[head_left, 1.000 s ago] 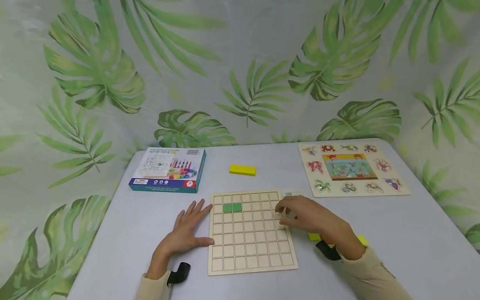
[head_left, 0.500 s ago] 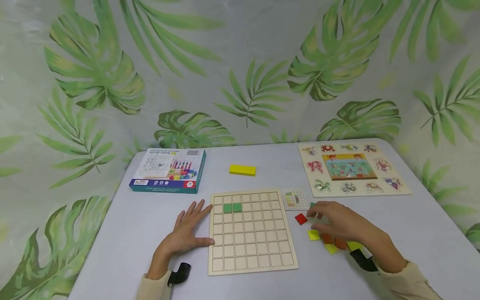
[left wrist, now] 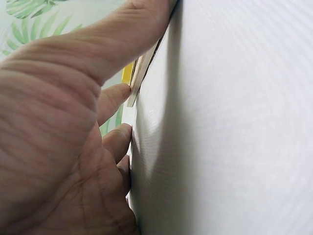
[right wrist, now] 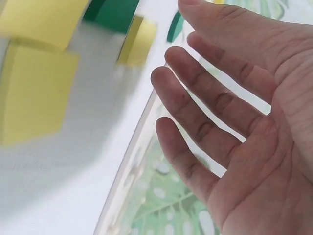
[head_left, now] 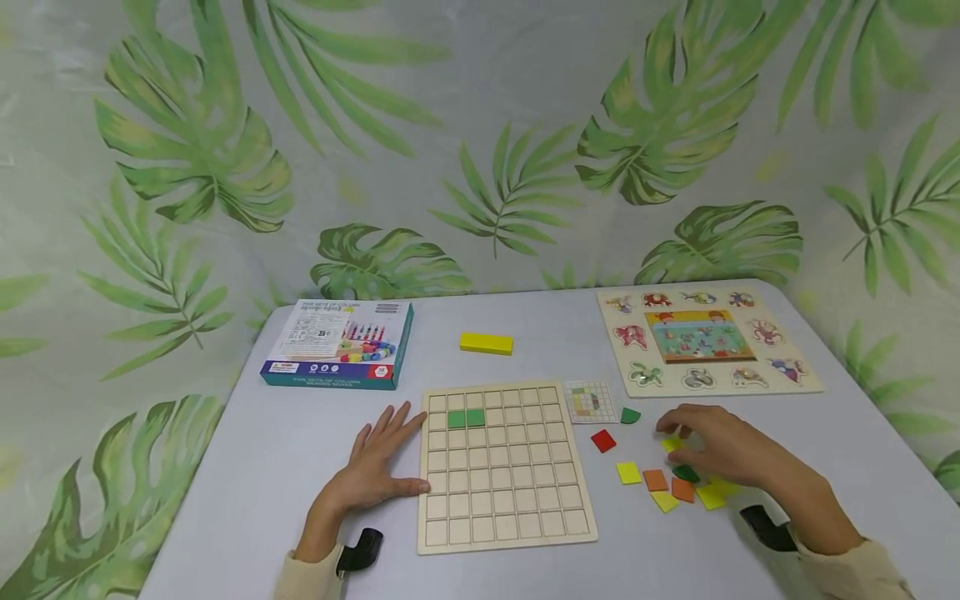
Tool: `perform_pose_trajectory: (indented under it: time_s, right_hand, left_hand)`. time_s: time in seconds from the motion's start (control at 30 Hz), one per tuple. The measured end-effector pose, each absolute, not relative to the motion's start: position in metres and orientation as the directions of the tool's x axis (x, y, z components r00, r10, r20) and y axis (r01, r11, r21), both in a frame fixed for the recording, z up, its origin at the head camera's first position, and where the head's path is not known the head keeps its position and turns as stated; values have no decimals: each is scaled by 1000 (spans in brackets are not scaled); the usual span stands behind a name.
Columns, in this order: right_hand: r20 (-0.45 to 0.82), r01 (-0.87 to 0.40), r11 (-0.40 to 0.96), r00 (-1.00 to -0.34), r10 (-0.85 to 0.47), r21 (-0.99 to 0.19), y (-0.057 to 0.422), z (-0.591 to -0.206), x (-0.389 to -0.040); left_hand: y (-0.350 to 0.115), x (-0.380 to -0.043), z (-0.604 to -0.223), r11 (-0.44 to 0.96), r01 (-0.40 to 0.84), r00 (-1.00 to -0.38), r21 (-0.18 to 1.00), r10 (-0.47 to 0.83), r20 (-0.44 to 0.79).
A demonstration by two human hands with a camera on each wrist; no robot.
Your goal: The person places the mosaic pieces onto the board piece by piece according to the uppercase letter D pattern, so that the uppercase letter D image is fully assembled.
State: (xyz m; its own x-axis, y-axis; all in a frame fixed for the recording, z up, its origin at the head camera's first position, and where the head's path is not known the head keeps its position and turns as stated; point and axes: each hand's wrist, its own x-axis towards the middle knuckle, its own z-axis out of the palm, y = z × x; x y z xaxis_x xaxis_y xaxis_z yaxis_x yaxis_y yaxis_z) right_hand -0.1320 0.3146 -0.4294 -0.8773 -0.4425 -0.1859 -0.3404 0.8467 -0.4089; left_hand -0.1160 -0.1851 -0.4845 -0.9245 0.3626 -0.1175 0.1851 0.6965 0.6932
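In the head view my left hand (head_left: 373, 467) lies on the table with spread fingers, its thumb and index fingertip touching the left edge of a wooden grid board (head_left: 516, 475). Two green square tiles (head_left: 457, 419) sit side by side in the board's second row. My right hand (head_left: 723, 446) hovers over loose tiles to the right of the board, fingers loosely bent and nothing between them. Beneath and around it lie a yellow tile (head_left: 671, 444), a dark green piece (head_left: 685, 474), orange tiles (head_left: 655, 481) and more yellow tiles (right wrist: 39, 93).
A small pattern card (head_left: 591, 402) lies at the board's upper right, near a red tile (head_left: 603, 441) and a green rounded piece (head_left: 631, 415). Farther back are a yellow block (head_left: 486, 343), a boxed bead set (head_left: 337, 343) and a sea-animal puzzle board (head_left: 708, 337).
My right hand has moved right from the board's right edge to above the loose tiles, uncovering the pattern card, red tile and green piece. My left hand has stayed in place.
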Motion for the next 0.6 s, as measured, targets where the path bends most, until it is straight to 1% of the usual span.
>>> perform_pose_trajectory:
  time_s: [0.2,0.27,0.4,0.6]
  right_hand:
    - [-202,-320,853,-881,-428,-413,327,-434,-136]
    - [-216,-296,861,-887,-408,-413,329,-436,-137]
    - [-205,-301,858,-888,-411,-416,332,-439,-138]
    - [-192,-310,864,-892,-408,-398,332,-443,-139]
  left_hand:
    - [-184,-115,-483,688,183,-924,702,364,-116]
    - [-184,-115,-483,688,188,-924,701,366,-112]
    - [-185,-114,-483,703,189,-926,685,360,-115]
    - [-184,-114,-483,693,198,-925,693,367,-102]
